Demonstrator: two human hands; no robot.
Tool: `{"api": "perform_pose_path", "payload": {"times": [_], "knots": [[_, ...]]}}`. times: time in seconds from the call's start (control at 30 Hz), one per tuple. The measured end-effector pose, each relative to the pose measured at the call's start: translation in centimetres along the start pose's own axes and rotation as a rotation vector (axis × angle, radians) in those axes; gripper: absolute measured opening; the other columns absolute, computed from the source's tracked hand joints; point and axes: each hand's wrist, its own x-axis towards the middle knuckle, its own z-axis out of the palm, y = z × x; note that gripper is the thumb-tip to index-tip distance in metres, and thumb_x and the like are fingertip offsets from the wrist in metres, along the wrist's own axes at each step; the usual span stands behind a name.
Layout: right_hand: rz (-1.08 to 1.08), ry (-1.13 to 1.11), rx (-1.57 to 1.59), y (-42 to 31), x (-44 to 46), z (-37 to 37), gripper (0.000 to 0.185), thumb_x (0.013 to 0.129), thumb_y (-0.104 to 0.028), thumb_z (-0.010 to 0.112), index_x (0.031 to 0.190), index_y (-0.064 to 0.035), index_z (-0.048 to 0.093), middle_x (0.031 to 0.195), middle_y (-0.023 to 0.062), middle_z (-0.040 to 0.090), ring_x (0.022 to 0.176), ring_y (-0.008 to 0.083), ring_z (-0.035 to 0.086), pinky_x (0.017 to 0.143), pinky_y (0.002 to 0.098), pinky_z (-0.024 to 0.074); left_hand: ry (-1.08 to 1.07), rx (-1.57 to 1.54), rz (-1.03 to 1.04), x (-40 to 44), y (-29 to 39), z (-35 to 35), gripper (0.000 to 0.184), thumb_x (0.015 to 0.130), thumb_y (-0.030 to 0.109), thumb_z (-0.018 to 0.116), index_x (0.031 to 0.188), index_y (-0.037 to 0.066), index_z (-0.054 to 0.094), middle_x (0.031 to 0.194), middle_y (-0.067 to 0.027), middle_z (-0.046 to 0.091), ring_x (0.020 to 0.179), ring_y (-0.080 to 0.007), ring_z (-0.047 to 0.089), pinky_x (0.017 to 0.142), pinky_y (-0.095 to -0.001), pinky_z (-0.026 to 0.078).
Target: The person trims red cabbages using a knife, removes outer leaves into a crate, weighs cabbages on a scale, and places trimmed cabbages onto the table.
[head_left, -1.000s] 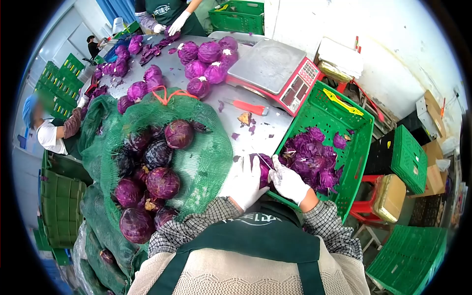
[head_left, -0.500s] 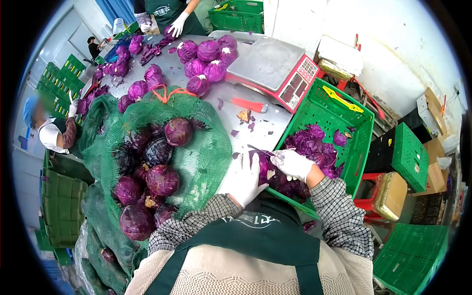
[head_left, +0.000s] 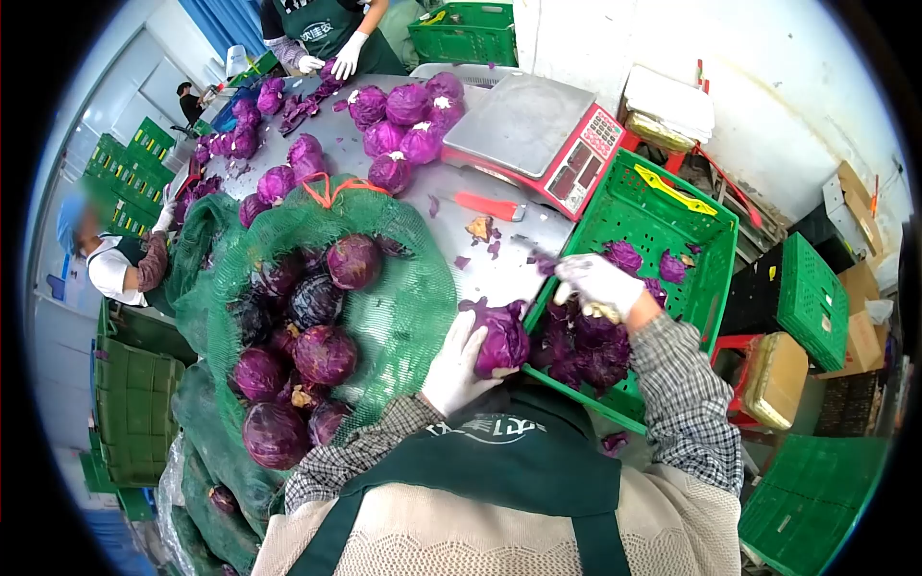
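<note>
My left hand, in a white glove, is wrapped around the side of a red cabbage near the table's front edge. Over the green crate my right hand, also gloved, is closed on a knife; its blade is blurred and points up and left. Loose red cabbage leaves lie in the crate just below that hand. To the left, an open green mesh sack holds several dark red cabbages.
A red scale stands behind the crate. An orange-handled knife lies on the metal table among scraps. Several trimmed cabbages sit farther back. A co-worker's gloved hand works across the table.
My right hand has drawn away from the cabbage and risen over the crate with the knife. The cabbage in my left hand has come into fuller view and shifted slightly left and down.
</note>
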Motion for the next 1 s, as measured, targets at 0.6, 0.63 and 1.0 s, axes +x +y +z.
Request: {"api": "perform_pose_path", "payload": {"times": [0.6,0.63,1.0], "knots": [[-0.137,0.051,0.185,6.8,4.2,9.1,0.039,0.088,-0.021,0.064,0.120,-0.0005,0.054,0.074,0.0008,0.059,0.049,0.0059,0.047,0.044,0.0221,0.0402,-0.170,-0.136,-0.149,-0.3,-3.9,-2.2,0.109,0.053,0.029,0.091,0.140,0.004,0.029,0.145,-0.0299,0.027,0.133,-0.0427,0.034,0.110,-0.0431,0.033],[-0.132,0.009,0.188,6.4,3.5,8.7,0.034,0.089,-0.019,0.063,0.115,-0.0008,0.055,0.073,0.0001,0.058,0.050,0.0061,0.047,0.045,0.0216,0.0410,-0.231,-0.113,-0.191,0.1,-3.6,-3.0,0.108,0.055,0.031,0.090,0.140,0.004,0.030,0.145,-0.0298,0.028,0.133,-0.0423,0.034,0.110,-0.0428,0.033],[-0.115,0.528,0.548,9.3,1.4,9.9,0.013,0.090,-0.017,0.064,0.090,-0.0080,0.055,0.058,-0.0027,0.050,0.040,0.0079,0.047,0.035,0.0227,0.0361,-0.120,-0.123,-0.467,-0.9,-1.4,-3.0,0.123,0.053,0.045,0.086,0.144,-0.003,0.019,0.140,-0.0303,0.025,0.132,-0.0445,0.029,0.110,-0.0473,0.030]]}}
